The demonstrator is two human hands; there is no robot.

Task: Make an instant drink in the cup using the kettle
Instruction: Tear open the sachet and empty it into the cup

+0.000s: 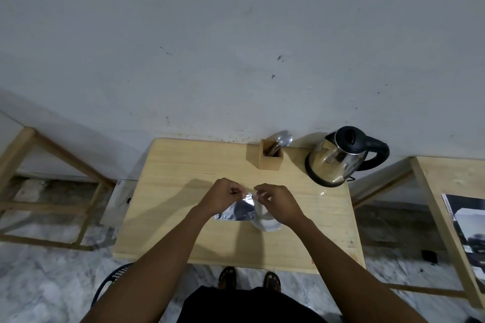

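A silver foil sachet (237,208) hangs over the middle of the wooden table (183,165). My left hand (221,195) and my right hand (278,202) both pinch its top edge, fingertips close together. A white cup (265,221) stands on the table right under my right hand, partly hidden by it and by the sachet. The steel kettle (334,160) with a black lid and handle stands on its base at the table's back right corner, well apart from both hands.
A wooden holder (271,157) with a spoon (282,139) stands at the back edge by the wall, left of the kettle. Wooden frames stand left and right of the table. A dark plastic chair (115,280) sits at the lower left.
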